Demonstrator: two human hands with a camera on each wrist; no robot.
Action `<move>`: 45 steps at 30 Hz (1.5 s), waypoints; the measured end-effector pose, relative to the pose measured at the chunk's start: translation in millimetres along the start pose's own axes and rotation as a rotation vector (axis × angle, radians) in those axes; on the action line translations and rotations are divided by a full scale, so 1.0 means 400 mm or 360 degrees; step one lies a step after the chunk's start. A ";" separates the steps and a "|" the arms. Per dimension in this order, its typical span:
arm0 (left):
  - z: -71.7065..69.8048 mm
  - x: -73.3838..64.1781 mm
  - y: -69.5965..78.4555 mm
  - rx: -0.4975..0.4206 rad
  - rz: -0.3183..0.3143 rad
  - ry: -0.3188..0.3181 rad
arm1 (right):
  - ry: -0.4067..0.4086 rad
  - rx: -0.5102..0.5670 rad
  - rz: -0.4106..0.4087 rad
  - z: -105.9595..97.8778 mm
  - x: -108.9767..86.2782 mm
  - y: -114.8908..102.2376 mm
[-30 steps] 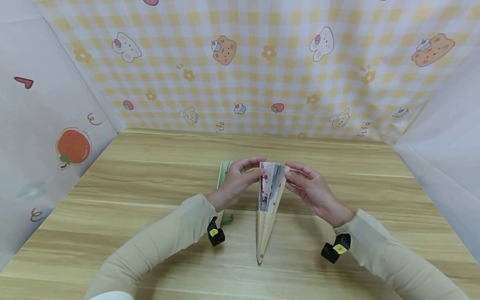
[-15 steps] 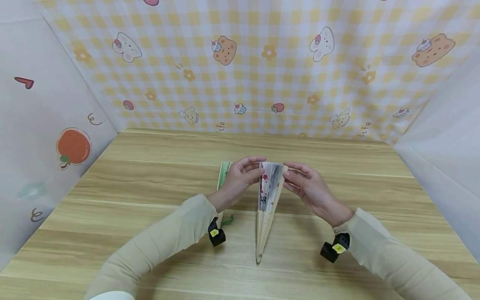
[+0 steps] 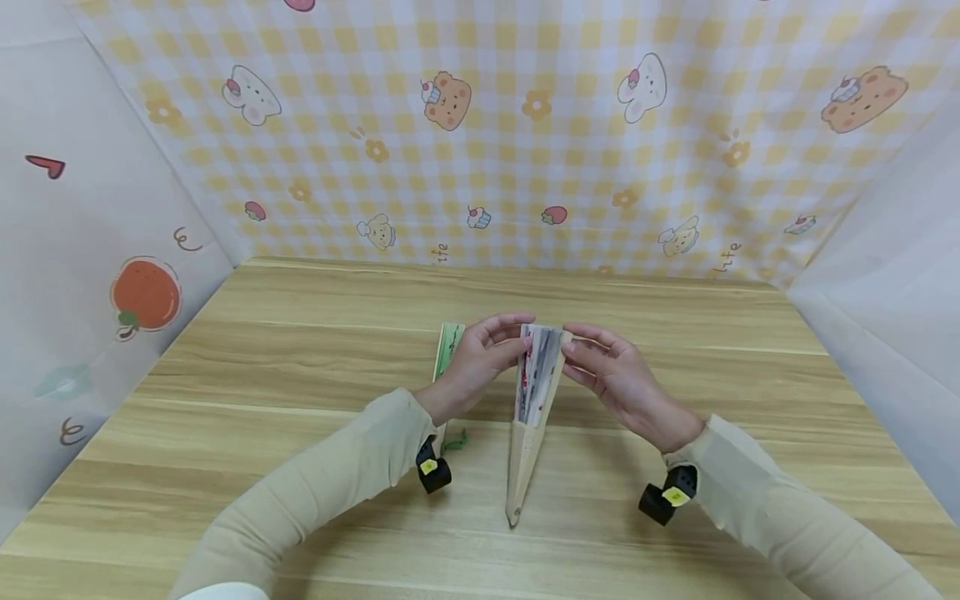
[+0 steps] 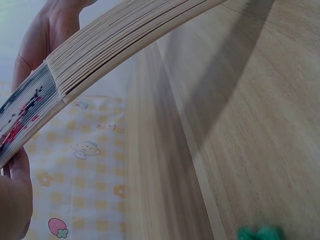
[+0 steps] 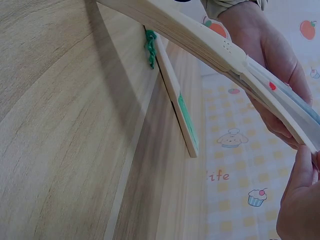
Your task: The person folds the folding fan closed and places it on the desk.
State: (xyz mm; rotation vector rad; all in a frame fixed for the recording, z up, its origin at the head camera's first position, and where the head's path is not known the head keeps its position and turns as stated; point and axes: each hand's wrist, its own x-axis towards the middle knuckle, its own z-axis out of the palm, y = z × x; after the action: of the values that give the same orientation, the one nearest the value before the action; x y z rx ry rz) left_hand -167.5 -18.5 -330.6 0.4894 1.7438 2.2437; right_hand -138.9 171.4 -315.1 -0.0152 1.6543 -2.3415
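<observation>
A folding fan (image 3: 537,392) with wooden ribs and a white-grey leaf with red blossoms is spread to a narrow wedge, its pivot end pointing toward the person. My left hand (image 3: 486,354) pinches the left edge of the leaf near its top. On the opposite side my right hand (image 3: 618,375) pinches the outer wooden rib between thumb and fingers. In the left wrist view the ribs of the fan (image 4: 125,40) lie stacked close together. The right wrist view shows the fan (image 5: 225,55) held above the table.
A second, folded fan (image 5: 175,95) with a green leaf and a green tassel (image 3: 455,442) lies on the wooden table (image 3: 300,333), partly behind the left hand. A yellow checked curtain (image 3: 487,150) hangs along the table's back edge, with white cloth at both sides.
The fan has narrowed as my right hand moved slightly left, bringing its outer rib toward the left edge. The pivot end shifted a little left. My left hand stays nearly still.
</observation>
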 end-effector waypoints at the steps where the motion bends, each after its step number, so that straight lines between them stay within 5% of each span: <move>1: -0.001 -0.001 0.000 -0.0002 0.0002 -0.0008 | -0.0005 0.0000 0.0000 0.001 0.000 0.000; 45: 0.003 -0.006 0.012 0.0125 -0.0016 -0.0099 | -0.0113 -0.0100 -0.0086 0.024 -0.003 -0.001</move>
State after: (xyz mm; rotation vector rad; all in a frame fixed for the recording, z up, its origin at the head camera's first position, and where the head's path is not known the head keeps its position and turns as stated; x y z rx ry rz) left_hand -164.7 -19.6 -326.1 0.5597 1.8046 2.1360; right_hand -136.4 162.8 -311.2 -0.1556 1.7133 -2.2988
